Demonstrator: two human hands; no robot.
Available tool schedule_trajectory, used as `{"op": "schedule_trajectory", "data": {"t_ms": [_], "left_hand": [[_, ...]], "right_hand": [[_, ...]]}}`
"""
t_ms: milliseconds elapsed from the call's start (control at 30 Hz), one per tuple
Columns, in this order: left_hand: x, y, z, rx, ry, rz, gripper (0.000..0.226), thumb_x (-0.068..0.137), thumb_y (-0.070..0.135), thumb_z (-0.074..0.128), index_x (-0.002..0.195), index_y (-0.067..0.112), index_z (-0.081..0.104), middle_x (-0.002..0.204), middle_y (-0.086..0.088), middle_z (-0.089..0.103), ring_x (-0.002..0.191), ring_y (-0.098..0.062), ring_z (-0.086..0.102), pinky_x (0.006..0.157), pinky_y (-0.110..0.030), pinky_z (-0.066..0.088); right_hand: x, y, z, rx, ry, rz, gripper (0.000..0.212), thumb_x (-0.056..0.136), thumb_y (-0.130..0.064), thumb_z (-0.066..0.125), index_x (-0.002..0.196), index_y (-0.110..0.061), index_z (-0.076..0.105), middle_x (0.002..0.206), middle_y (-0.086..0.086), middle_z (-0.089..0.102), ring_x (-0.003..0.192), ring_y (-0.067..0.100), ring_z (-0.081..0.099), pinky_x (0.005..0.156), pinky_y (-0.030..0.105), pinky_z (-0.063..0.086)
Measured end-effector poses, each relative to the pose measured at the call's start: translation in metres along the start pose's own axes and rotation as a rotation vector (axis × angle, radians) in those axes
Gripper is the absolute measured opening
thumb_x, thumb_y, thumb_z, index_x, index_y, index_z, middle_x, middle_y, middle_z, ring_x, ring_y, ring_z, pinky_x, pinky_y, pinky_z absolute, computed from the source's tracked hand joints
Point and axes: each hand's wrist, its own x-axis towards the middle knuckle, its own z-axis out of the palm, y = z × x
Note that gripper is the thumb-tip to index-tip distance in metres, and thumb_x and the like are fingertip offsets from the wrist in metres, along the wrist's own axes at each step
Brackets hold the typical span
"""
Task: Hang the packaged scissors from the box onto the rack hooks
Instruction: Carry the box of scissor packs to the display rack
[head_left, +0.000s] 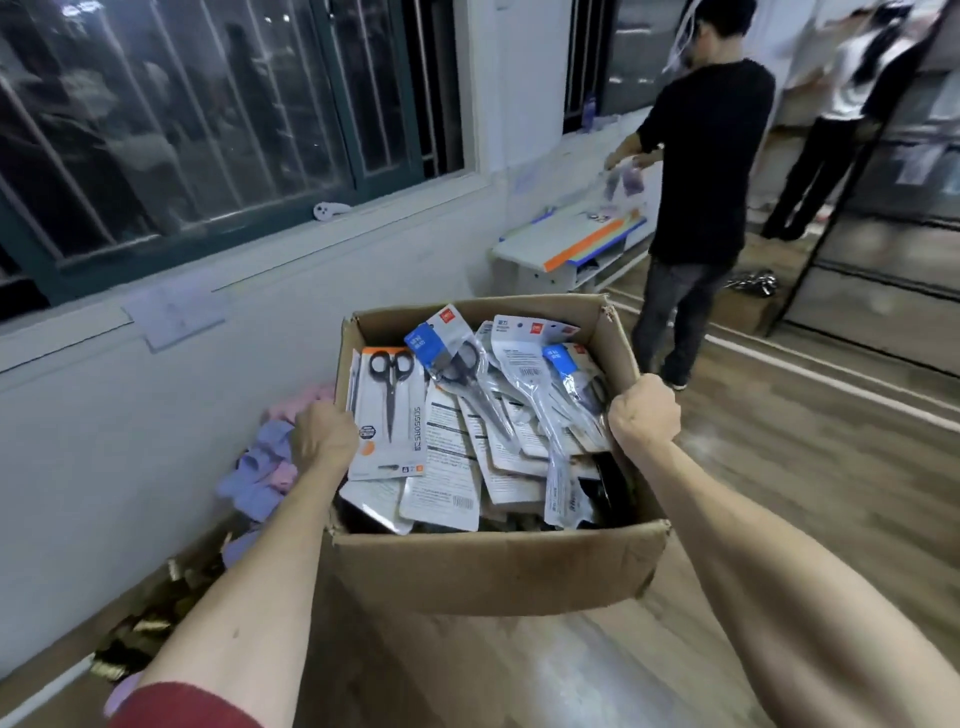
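Head view: both hands grip an open cardboard box (498, 566) by its side walls, holding it above the wood floor (810, 467). The left hand (324, 439) curls over the left rim, fingers hidden inside. The right hand (644, 408) clamps the right rim in a fist. Packaged scissors (389, 410) lie heaped inside the box, between the hands.

L+R grips (324, 434) (644, 410) hold box (498, 566) (scissor pkgs (387, 410)).
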Motion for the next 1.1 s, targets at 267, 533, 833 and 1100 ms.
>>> {"op": "schedule_trajectory", "data": {"t_ms": [267,533,833,1100], "left_hand": [[-0.066,0.12,0.097,0.011,-0.219,0.304,0.028,0.095,0.012,0.054,0.109,-0.007,0.07,0.113,-0.032,0.066,0.105,-0.049,0.061,0.087,-0.047,0.05],[-0.224,0.246,0.192,0.03,-0.474,0.652,0.031,0.099,0.018,0.054,0.113,-0.005,0.07,0.117,-0.029,0.067,0.11,-0.046,0.062,0.088,-0.044,0.05],[-0.408,0.354,0.275,0.049,-0.708,1.031,0.032,0.099,0.02,0.055,0.113,-0.004,0.069,0.115,-0.028,0.067,0.109,-0.048,0.061,0.083,-0.044,0.047],[-0.543,0.422,0.336,0.032,-0.878,1.28,0.027,0.098,0.019,0.053,0.103,-0.001,0.069,0.106,-0.023,0.07,0.101,-0.043,0.062,0.075,-0.037,0.041]], "right_hand": [[0.024,0.136,-0.117,0.028,0.223,0.276,0.024,0.096,-0.009,0.051,0.117,-0.003,0.06,0.125,0.019,0.062,0.118,0.04,0.058,0.095,0.044,0.048],[-0.003,0.3,-0.265,0.034,0.509,0.565,0.023,0.096,-0.007,0.049,0.115,0.0,0.061,0.121,0.023,0.063,0.115,0.043,0.059,0.093,0.046,0.049],[-0.071,0.444,-0.378,0.04,0.777,0.869,0.024,0.095,-0.005,0.053,0.116,0.004,0.062,0.121,0.026,0.064,0.113,0.044,0.059,0.091,0.043,0.049],[-0.104,0.523,-0.437,0.055,0.985,1.096,0.026,0.097,-0.002,0.051,0.119,0.008,0.06,0.122,0.029,0.061,0.116,0.044,0.056,0.091,0.045,0.049]]}}
